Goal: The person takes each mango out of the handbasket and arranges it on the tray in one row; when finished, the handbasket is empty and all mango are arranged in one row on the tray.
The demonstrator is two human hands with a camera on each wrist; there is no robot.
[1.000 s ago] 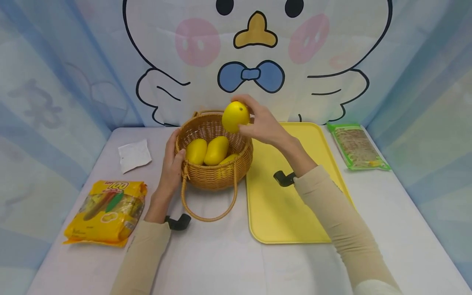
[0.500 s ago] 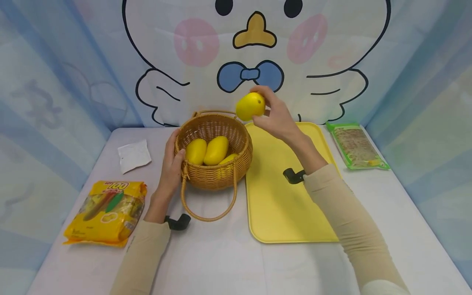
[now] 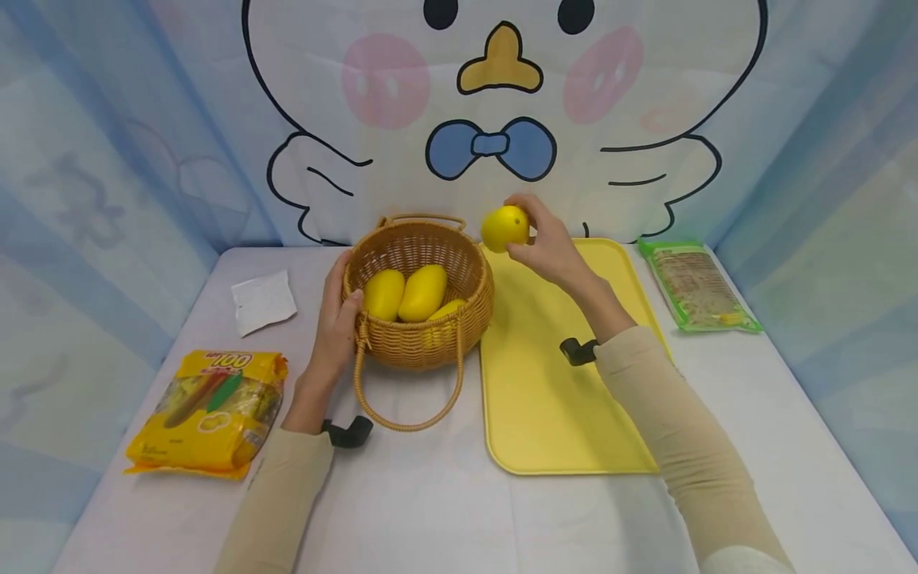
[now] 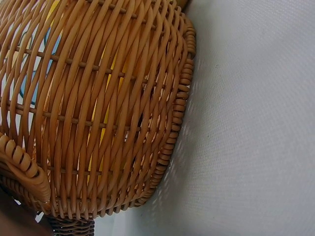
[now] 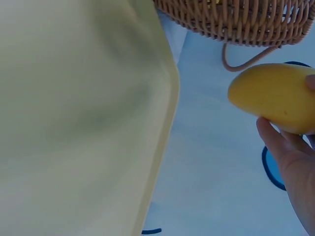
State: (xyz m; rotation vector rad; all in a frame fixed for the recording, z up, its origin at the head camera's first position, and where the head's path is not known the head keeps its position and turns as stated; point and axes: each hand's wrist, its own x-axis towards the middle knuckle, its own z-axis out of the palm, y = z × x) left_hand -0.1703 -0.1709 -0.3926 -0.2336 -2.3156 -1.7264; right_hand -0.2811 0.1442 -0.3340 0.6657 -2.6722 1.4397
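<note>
A yellow mango (image 3: 504, 229) is pinched between the thumb and fingers of my right hand (image 3: 548, 243), held up over the far left part of the yellow tray (image 3: 545, 383). The right wrist view shows the same mango (image 5: 273, 96) from the side, thumb against its skin. My left hand (image 3: 337, 319) grips the left rim of a round wicker basket (image 3: 423, 351). Inside it lie several mangoes (image 3: 421, 293), one partly hidden by the front wall. The woven basket wall (image 4: 98, 108) fills much of the left wrist view, with yellow showing through the gaps.
At the left lie a yellow snack bag (image 3: 208, 414) and a white packet (image 3: 263, 303). A green-edged packet (image 3: 699, 287) sits right of the tray. One basket handle (image 3: 410, 427) hangs toward the front. A cartoon-printed curtain (image 3: 495, 171) stands behind the table.
My right hand has carried the mango from above the basket rightward, rising and then lowering a little, to over the tray. The left hand and basket have stayed in place.
</note>
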